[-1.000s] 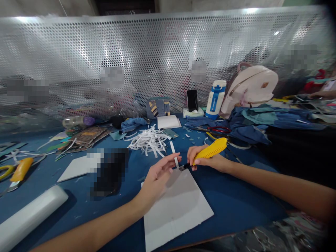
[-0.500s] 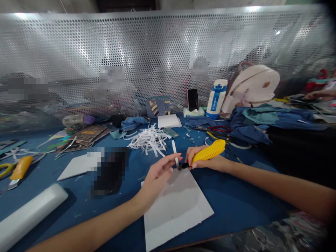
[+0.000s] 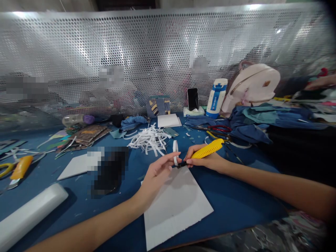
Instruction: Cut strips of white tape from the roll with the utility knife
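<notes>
My right hand is closed around a yellow-handled utility knife, its black front end pointing left. That end meets a narrow white strip near the far edge of a white sheet. The strip curls up in a narrow loop by the fingertips of my left hand. The left thumb and fingers bend in around the lower part of the strip; the exact contact is partly hidden. The blade is too small to make out.
A heap of white strips lies beyond my hands. To the left are another white sheet, a yellow-handled cutter and a long pale case. Scissors, a bottle, a phone and a backpack stand or lie behind.
The white strip has gone from nearly straight to curled in a loop. My right hand and the utility knife have shifted slightly left and up; my left hand has barely moved.
</notes>
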A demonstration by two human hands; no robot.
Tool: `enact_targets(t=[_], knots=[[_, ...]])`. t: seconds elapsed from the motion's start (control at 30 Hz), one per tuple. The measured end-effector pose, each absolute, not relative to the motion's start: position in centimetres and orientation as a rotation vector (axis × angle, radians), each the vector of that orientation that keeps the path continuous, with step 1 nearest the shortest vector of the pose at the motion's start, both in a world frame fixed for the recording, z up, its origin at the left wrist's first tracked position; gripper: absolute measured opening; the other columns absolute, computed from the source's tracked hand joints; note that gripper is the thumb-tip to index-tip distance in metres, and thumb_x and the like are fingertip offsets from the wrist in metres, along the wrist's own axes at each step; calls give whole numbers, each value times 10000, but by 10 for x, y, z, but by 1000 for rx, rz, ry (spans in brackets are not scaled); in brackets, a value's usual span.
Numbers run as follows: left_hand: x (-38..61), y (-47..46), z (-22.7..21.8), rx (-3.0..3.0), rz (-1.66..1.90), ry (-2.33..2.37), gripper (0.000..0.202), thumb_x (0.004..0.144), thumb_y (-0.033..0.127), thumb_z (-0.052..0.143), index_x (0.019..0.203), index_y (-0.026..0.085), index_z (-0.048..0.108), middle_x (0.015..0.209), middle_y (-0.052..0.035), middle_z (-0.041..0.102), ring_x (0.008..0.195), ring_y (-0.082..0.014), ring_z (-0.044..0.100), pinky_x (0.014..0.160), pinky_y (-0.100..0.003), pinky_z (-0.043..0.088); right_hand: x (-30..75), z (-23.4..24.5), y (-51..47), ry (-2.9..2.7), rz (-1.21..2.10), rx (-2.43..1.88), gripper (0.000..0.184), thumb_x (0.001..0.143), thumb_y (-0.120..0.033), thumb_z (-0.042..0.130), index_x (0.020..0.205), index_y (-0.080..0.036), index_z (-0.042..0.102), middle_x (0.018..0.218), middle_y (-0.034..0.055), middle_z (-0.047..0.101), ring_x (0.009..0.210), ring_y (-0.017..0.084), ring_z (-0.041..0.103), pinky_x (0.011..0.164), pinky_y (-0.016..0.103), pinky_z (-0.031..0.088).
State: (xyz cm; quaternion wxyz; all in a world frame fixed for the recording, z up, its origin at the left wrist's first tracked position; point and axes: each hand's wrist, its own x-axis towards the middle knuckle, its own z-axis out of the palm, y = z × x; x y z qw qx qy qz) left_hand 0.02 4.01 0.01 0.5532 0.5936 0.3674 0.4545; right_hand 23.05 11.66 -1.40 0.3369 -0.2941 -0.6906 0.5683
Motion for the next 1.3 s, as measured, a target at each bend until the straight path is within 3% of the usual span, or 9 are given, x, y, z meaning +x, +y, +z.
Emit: enact_targets(t=[0.2,0.5,0.77,1.0,1.3], knots=[[1,41,2,1428,1069,888,326,958,386,591,1229,237,694,1108,-72,674,1080,-251,585,967,-338,423,226,-10,114,-1757,1451,-819,271,761,-390,814,757,-158,675,707,41,733,626,135,672,609,225,536],[1,42,-3,1391,1074,871,355,931,386,624,1246,233,683,1136,-79,669,1062,-261,588,922,-336,445,223,-8,112,-1666,1477,-875,298,737,-425,823,740,-166,677,637,21,726,560,128,665,588,236,556],[5,41,3,1396,1099,860,356,927,321,629,1272,240,667,1212,-72,674,1179,-261,574,1066,-373,387,223,-7,112,-1624,1465,-912,338,716,-446,833,703,-161,652,590,18,709,524,125,664,546,220,550],[6,40,1,1320,1122,878,489,904,377,668,1360,216,601,1283,-98,652,1241,-282,549,1115,-403,353,223,-11,114,-1582,1458,-908,367,703,-459,836,672,-162,623,563,-5,667,485,117,630,505,222,540],[5,41,-2,1309,1134,819,541,921,355,671,1436,279,523,1387,-72,604,1336,-282,498,1153,-425,331,227,-13,117,-1482,1486,-899,400,760,-511,780,690,-153,615,645,0,654,493,95,603,458,191,479]])
